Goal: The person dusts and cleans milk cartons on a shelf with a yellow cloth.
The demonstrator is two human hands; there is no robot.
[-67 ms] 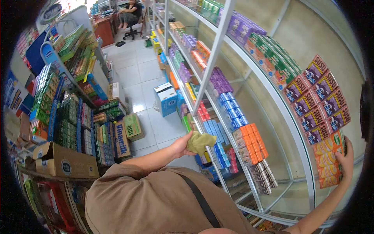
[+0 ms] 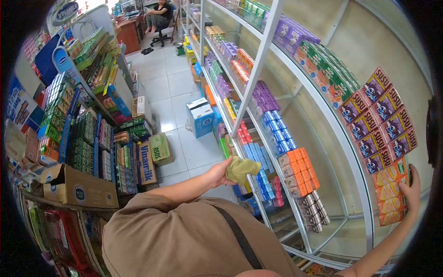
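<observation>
My left hand (image 2: 218, 173) is closed around a crumpled olive-green cloth (image 2: 240, 169), held against the front edge of a glass shelf (image 2: 258, 138) beside blue cartons. My right hand (image 2: 410, 191) reaches far right and grips the side of a stack of orange-yellow packs (image 2: 390, 196) on the upper shelf, just below rows of purple SuSu boxes (image 2: 380, 117). Orange cartons (image 2: 299, 167) and grey ones sit on the shelf between my two hands.
A white metal shelving unit (image 2: 258, 60) full of boxed goods runs along the right. Stacked goods and cardboard boxes (image 2: 76, 187) line the left. A blue-white box (image 2: 200, 117) stands in the tiled aisle. A seated person (image 2: 159, 14) is at the far end.
The view has shifted slightly; both hands stay in nearly the same places with the same grips.
</observation>
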